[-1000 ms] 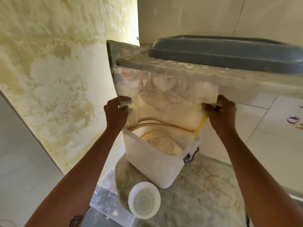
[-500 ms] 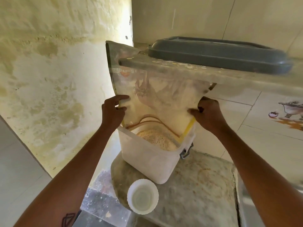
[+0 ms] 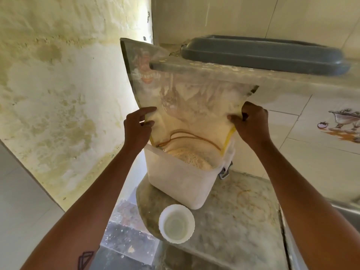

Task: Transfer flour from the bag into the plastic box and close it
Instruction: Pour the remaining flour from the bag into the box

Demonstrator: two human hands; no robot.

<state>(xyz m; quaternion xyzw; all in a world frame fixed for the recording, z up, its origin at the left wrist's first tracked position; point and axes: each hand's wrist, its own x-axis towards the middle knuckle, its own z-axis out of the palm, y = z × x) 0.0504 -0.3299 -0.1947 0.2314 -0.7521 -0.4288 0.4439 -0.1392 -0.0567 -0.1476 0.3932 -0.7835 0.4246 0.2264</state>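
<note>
Flour lies in a heap inside the white plastic box, which stands on a stone counter near its back left corner, just in front of the tiled wall. Above the box a clear bag hangs upside down, its open mouth with the yellow edge lowered into the box opening, and a layer of pale flour clings to the inside of the plastic. The left hand pinches the left edge of the bag between thumb and fingers, a little above the box rim. The right hand grips the right edge of the bag with curled fingers, at about the same height. A grey clasp hangs open on the right side of the box. Near the front edge of the counter, just in front of the box and apart from it, a small white bowl stands upright (if something is in it, I cannot tell). Higher up, a shelf crosses in front of the upper part of the bag, and a grey lid lies on it. Left of the counter there is a stained plaster wall.
</note>
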